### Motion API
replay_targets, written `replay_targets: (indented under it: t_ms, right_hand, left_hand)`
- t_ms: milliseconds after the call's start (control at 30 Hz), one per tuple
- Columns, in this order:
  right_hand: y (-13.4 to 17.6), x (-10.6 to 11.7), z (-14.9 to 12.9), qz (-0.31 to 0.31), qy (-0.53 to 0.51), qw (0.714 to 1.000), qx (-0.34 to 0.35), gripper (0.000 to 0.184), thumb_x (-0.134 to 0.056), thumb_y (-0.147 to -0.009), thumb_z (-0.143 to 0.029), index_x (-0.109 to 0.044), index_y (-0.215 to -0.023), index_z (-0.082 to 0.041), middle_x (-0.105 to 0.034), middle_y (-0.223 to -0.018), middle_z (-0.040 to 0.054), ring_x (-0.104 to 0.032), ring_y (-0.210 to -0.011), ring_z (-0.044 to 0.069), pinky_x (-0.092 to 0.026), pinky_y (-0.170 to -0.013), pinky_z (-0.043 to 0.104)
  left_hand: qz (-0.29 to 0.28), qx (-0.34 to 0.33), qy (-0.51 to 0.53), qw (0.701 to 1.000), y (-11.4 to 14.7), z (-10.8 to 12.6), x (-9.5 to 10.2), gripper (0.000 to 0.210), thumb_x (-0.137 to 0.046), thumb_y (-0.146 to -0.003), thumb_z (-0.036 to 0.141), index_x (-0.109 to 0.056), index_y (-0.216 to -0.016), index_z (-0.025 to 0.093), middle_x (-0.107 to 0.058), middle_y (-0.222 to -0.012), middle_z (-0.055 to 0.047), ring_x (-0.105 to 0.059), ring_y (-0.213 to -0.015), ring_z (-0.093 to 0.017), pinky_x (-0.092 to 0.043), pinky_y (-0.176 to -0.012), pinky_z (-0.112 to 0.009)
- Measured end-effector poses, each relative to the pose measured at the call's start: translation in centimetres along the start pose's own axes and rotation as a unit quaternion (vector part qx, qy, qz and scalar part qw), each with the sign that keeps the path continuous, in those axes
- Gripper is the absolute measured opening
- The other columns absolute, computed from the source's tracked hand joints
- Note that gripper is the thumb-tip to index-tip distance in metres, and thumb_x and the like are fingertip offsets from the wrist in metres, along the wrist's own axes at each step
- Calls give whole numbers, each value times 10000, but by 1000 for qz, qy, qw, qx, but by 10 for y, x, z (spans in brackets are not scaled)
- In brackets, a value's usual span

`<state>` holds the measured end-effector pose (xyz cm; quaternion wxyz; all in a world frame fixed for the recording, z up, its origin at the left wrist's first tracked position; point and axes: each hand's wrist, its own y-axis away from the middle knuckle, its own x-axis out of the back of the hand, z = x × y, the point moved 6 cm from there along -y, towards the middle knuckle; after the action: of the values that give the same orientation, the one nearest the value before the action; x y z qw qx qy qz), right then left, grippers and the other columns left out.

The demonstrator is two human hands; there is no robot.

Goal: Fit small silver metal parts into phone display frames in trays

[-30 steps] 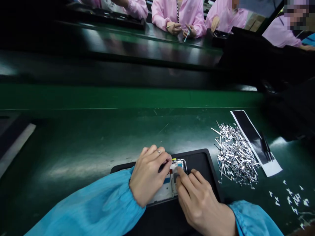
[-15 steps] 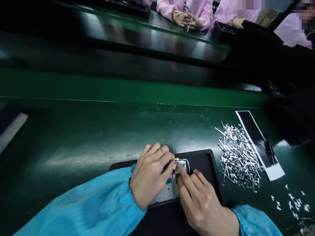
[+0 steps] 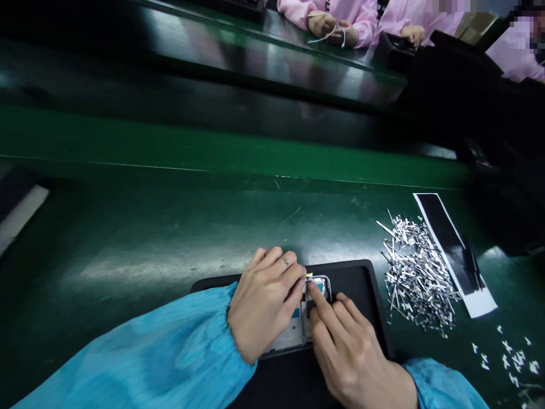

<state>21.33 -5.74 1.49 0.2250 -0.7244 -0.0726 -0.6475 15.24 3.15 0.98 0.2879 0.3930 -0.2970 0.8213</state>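
Note:
An opened phone housing (image 3: 283, 341) with a silver rim lies in a black tray (image 3: 377, 307), showing a bare inside with blue patches. My left hand (image 3: 268, 301), wearing a ring, covers much of its left part. Its fingers are bent, and thumb and index finger come together at the housing's upper edge beside a small yellow tab (image 3: 309, 275); whatever they pinch is hidden. My right hand (image 3: 353, 346) has its index finger stretched out, its tip touching the inside near the top end. The other right fingers are loosely bent and hold nothing visible.
A heap of small shiny metal strips (image 3: 419, 272) lies right of the tray. Beyond it is a white-edged black sheet (image 3: 451, 244) with dark tweezers (image 3: 474, 267) on it. Small white pieces (image 3: 517, 359) lie scattered lower right. People in pink sleeves (image 3: 361, 23) sit across the bench.
The view has shifted slightly, so the bench items appear a little farther right. Both hands keep nearly the same pose on the phone housing. Across the bench, a person's hands have moved with a thin cable.

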Motion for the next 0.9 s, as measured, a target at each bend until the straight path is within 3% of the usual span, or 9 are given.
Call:
replay_targets:
  t_ms: [500,900]
  right_hand:
    - [1,-2,-1,-21,3,1000,7,321,-299,-789,-44,-575,-952,-54,-563,-1093,195,-557,-707,182,-435,-756,401]
    - [-1,-3,-6,-15,51,998,28,370,-245,-778,-19,-546,-993,-10,-529,-1109,251,-566,-810,225,-427,-783,410]
  left_hand:
    - [11,-20,12,1000,3,-1,-3,263,-328,-845,124,-553,-711,154,-512,-698,-28,-387,-677,-172,-274,-626,-324]
    - [14,-32,5,999,6,0,-4,291,-298,-839,101,-565,-734,149,-506,-704,-41,-374,-671,-177,-284,-614,-334]
